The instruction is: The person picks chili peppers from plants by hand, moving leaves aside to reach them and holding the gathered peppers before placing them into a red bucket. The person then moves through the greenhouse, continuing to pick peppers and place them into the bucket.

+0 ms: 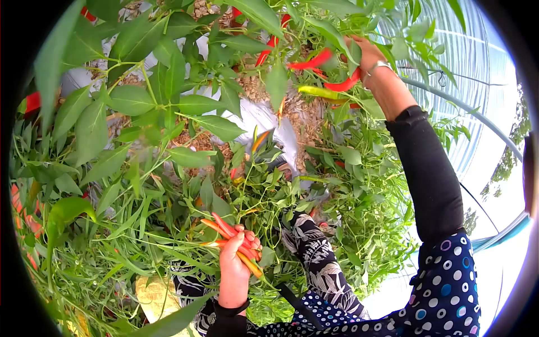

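two hands [234,267] [368,56], one chilli bunch [231,236]

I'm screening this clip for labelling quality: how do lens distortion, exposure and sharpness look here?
Head view: strong fisheye, with black corners and leaves stretched near the left rim. The greenhouse cover on the right is washed out almost to white. The daylight is soft, with no hard shadows. The left hand and its bunch of chillies are sharp, and the right hand up in the plant is clear enough.
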The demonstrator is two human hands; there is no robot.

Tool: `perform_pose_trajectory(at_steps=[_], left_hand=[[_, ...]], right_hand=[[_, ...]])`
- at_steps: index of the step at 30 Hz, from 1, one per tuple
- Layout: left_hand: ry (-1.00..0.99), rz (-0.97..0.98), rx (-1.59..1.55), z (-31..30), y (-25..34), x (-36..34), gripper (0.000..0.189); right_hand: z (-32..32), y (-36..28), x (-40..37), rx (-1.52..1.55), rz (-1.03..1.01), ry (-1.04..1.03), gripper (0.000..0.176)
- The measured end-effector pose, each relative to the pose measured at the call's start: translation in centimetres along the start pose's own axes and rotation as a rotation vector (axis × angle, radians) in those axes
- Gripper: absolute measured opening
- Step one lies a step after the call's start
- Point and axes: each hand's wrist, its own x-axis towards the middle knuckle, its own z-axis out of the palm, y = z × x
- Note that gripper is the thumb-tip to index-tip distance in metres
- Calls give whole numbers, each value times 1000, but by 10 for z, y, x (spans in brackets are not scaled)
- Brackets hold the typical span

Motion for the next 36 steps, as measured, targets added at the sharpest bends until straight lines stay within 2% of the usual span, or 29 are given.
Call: perform_pose_trajectory(at_steps=[1,3,4,6,7,9,10,11,15,16,17,18,20,21,23,25,27,29,31,33,35,36], left_hand=[[-10,8,0,0,0,0,19],[-5,9,-11,-2,0,0,19],[2,9,-24,-2,0,0,19],[4,8,-27,-1,0,0,19],[4,4,-23,0,0,0,19],[-1,1,-25,2,1,0,19],[0,-9,-25,3,1,-1,19],[-2,-7,-21,3,0,-1,19],[27,5,-26,1,0,0,19],[27,-5,-32,1,0,0,18],[28,-19,-38,2,1,-1,18],[24,-12,-30,4,2,-2,18],[37,-10,-35,0,1,-2,18],[37,-5,-35,-1,0,-2,19],[36,-7,-46,-2,0,-2,19],[26,-6,-41,-2,0,-2,19],[31,-6,-50,-3,0,-2,19],[36,-4,-41,-1,1,-2,19],[38,-8,-40,-1,1,-2,19],[32,-17,-34,2,2,-3,19],[53,-19,-40,9,4,-5,19],[49,-17,-28,8,5,-5,19]], right_hand=[[-5,7,3,-1,0,-1,34],[-18,19,8,167,15,-187,28],[-30,17,5,166,13,-192,28],[-46,-8,-32,401,99,-411,21],[-49,-8,-37,399,97,-412,21],[-47,-17,-47,610,180,-644,21],[-38,-15,-48,546,118,-570,20],[-30,-12,-38,443,54,-627,19],[40,-1,14,112,-178,-281,25],[52,12,48,-19,-316,-326,26],[67,9,50,-152,-451,-368,27],[70,9,47,-149,-445,-375,27],[72,4,40,-251,-617,-420,24],[70,4,41,-252,-613,-424,24],[61,-1,42,-616,-707,-348,24],[53,6,38,-605,-763,-280,22],[47,-1,18,-622,-848,-112,19],[40,-32,-3,-850,-755,106,19],[11,-48,-8,-591,-738,-159,13],[-4,-57,-28,-271,-439,-303,20],[-16,-50,-38,-208,-555,-413,23],[-14,-40,-46,-43,-388,-511,19]])
